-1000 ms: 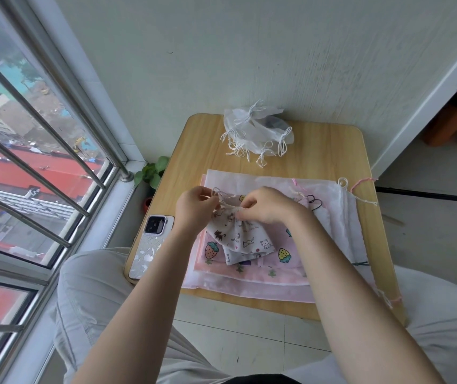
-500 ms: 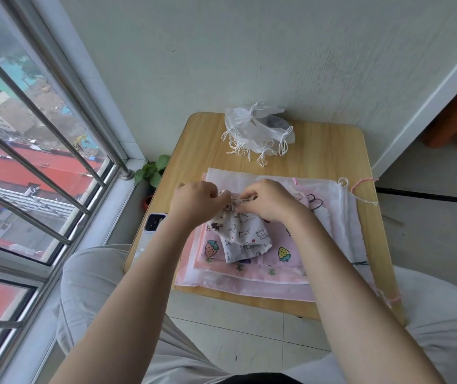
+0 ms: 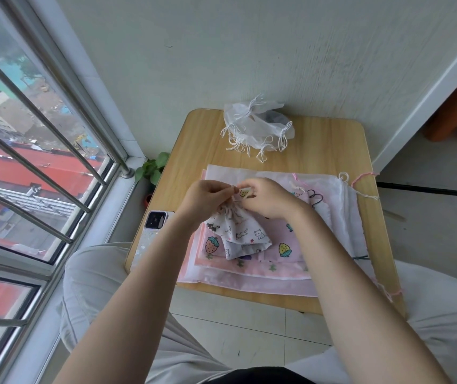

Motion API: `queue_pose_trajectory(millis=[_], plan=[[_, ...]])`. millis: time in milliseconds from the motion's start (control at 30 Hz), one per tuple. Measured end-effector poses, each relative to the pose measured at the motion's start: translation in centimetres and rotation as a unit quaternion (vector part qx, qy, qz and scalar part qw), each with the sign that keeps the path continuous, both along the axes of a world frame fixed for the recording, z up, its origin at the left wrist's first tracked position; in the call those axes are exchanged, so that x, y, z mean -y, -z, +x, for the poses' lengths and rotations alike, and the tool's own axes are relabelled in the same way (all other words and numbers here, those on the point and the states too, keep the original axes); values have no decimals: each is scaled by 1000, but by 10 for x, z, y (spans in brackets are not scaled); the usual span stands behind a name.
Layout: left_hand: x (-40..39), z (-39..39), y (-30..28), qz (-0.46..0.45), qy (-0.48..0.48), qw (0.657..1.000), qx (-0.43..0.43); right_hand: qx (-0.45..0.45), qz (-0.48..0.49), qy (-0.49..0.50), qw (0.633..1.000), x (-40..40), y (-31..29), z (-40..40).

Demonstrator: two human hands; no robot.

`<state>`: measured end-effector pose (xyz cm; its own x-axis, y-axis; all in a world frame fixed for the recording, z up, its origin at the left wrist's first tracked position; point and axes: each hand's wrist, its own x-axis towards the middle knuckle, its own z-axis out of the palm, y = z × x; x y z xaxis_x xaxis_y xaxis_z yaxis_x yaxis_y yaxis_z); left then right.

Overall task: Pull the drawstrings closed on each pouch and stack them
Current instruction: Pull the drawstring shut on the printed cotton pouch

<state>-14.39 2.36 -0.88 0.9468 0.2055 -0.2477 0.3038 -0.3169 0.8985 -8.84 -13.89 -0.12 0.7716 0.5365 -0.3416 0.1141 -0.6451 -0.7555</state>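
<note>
Bare wooden table (image 3: 329,151) lies open at upper right of frame, hemmed by white pouch pile (image 3: 255,126) at top centre, flat pouches (image 3: 341,217) below and phone (image 3: 153,225) at left edge.

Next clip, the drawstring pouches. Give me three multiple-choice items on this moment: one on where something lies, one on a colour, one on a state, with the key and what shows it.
1. Where does the phone lie?
A. at the table's left edge, near the window
B. on the pile of white pouches
C. on the floor

2. What colour are the cords of the white pouches at the far edge of the table?
A. black
B. white
C. green

3. In what state is the top of the cat-print pouch?
A. spread flat and open
B. gathered into pleats between both hands
C. folded under the pink bags

Key: 1 A, the phone sits at the table's left edge, beside the left forearm. 2 B, white loops hang from the pile. 3 B, the left hand and right hand pinch the bunched neck and the cloth fans out below.
</note>
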Motion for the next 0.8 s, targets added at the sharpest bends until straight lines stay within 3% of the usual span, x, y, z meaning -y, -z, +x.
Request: queue_pose_trajectory(millis=[167,367,433,600,800], plan=[[3,1,-2,72,51,995,-38,-43,133,56,989,7,-14,1],[8,1,-2,134,159,978,-33,-16,238,89,967,-1,-11,4],[6,1,-1,79,141,986,-34,3,272,108,956,0,-6,5],[0,0,-3,-72,97,989,-81,11,193,93,977,1,14,0],[-4,1,4,-101,70,987,-108,56,152,103,981,-5,27,-7]])
